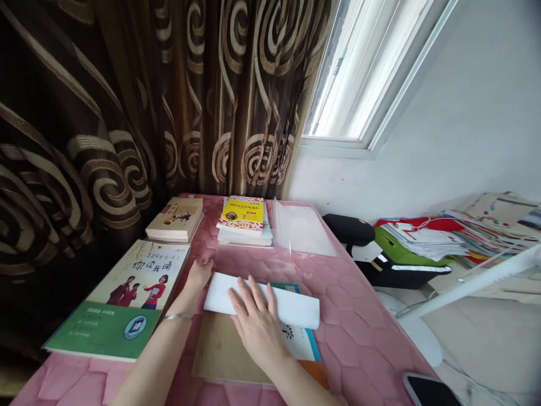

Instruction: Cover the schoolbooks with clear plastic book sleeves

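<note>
A white folded sheet (262,299), its material hard to tell, lies across a book (310,344) with a blue, white and orange cover. My right hand (257,327) presses flat on the sheet with its fingers spread. At the sheet's left end, my left hand (200,274) rests with fingers curled in; anything inside them is hidden. A tan panel (228,349) shows below the sheet, left of the printed cover. Beside my left forearm lies a large green and cream book (122,299).
At the far edge of the pink padded table (350,321) stand a stack of tan books (175,219), a pile topped by a yellow book (242,214), and clear plastic covers (302,228). A phone (429,390) and a white lamp arm (469,282) are at right.
</note>
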`<state>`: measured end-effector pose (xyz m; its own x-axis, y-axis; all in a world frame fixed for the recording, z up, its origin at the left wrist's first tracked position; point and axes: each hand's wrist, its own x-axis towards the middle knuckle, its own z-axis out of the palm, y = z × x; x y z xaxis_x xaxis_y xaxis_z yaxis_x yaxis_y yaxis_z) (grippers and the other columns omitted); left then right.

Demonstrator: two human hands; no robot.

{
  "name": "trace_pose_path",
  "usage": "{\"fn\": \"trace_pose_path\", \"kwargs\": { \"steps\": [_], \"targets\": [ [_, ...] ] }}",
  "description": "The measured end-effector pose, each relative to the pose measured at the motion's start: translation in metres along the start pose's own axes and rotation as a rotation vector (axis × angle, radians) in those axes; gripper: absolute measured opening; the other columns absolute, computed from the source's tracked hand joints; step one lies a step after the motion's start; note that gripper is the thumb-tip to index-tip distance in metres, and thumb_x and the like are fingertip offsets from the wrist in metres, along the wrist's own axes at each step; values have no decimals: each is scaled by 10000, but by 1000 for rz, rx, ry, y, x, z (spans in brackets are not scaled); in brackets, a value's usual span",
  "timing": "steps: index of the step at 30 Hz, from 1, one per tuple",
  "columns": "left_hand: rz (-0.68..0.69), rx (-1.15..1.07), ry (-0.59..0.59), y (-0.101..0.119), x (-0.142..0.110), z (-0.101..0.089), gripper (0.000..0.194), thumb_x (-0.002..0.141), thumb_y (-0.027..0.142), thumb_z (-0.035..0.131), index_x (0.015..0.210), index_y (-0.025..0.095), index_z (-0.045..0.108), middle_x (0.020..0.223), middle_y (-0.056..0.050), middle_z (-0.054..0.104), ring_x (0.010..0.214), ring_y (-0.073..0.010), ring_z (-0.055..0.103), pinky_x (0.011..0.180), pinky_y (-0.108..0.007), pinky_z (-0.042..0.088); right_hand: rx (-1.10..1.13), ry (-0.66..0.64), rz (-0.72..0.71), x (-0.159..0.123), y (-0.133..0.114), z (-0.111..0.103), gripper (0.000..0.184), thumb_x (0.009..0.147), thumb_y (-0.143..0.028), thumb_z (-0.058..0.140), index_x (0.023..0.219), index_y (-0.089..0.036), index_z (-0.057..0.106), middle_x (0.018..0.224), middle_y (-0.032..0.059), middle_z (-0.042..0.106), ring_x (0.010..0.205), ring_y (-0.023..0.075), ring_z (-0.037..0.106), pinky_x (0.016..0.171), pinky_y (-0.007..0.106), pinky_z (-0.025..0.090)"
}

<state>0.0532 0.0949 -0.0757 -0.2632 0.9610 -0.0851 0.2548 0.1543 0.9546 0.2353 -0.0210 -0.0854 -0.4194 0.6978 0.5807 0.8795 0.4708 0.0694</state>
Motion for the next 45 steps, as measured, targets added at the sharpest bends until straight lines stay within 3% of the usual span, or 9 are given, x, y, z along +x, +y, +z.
{"fn": "trace_pose_path", "kwargs": {
  "steps": [7, 12, 15, 19, 23, 26, 30, 40, 45],
  "targets": [
    [-30, -237, -176, 23, 19, 9, 247, 555, 278, 771, 625, 140, 579, 535, 6, 599, 530, -142, 586, 522, -251, 434, -8, 1, 0, 2, 0, -2, 436, 942, -333, 490, 1374, -276, 464, 1488, 43, 411, 1382, 313, 304, 1118, 575, 143],
    [-10, -419, -288, 41, 7, 1, 264, 587, 240, 752, 766, 146, 581, 774, -70, 709, 650, -147, 654, 674, -276, 508, -7, 21, 24, 2, 0, -2, 455, 943, -372, 487, 1387, -276, 450, 1496, 38, 399, 1386, 307, 296, 1127, 555, 122],
    [19, -481, -341, 43, -10, -5, 384, 615, 243, 748, 953, 143, 597, 911, -98, 729, 694, -167, 670, 662, -282, 509, -7, 34, 43, 2, 0, -3, 464, 941, -371, 493, 1394, -285, 439, 1501, 35, 393, 1389, 308, 290, 1126, 557, 118],
    [45, -481, -279, 23, -34, -7, 528, 736, 366, 670, 1198, 140, 552, 979, -101, 729, 730, -180, 664, 581, -254, 468, 4, 51, 43, 1, -1, -2, 463, 936, -376, 503, 1387, -280, 450, 1491, 44, 408, 1388, 310, 291, 1126, 557, 115],
    [47, -457, -163, 3, -52, -6, 603, 801, 514, 592, 1285, 163, 516, 1061, -84, 710, 845, -194, 663, 648, -256, 474, 11, 45, 38, 1, -2, -1, 454, 931, -386, 511, 1370, -278, 468, 1473, 52, 434, 1380, 302, 311, 1127, 544, 126],
    [54, -515, -209, 2, -60, -7, 659, 798, 534, 601, 1339, 185, 462, 1075, -78, 710, 871, -199, 663, 709, -273, 489, 16, 43, 35, 0, -2, 1, 445, 931, -385, 513, 1362, -279, 479, 1453, 55, 461, 1369, 297, 332, 1124, 537, 137],
    [73, -598, -329, 9, -65, -8, 785, 761, 435, 683, 1428, 215, 332, 1044, -82, 720, 811, -194, 668, 708, -298, 504, 18, 32, 27, 0, -1, 1, 436, 933, -365, 513, 1359, -272, 485, 1445, 62, 470, 1357, 301, 352, 1114, 533, 164],
    [54, -560, -404, 16, -71, -9, 718, 717, 392, 701, 1358, 176, 458, 973, -82, 724, 807, -210, 658, 706, -298, 494, 28, 7, 3, 1, -1, 0, 413, 949, -348, 482, 1355, -271, 492, 1444, 50, 473, 1350, 297, 359, 1104, 526, 181],
    [100, -488, -360, 14, -70, -9, 658, 724, 408, 686, 1314, 179, 505, 1058, -77, 681, 770, -174, 629, 679, -270, 473, 22, 9, 10, 1, -1, -1, 419, 940, -337, 495, 1355, -280, 492, 1434, 61, 482, 1349, 298, 353, 1079, 516, 231]
  ]
}}
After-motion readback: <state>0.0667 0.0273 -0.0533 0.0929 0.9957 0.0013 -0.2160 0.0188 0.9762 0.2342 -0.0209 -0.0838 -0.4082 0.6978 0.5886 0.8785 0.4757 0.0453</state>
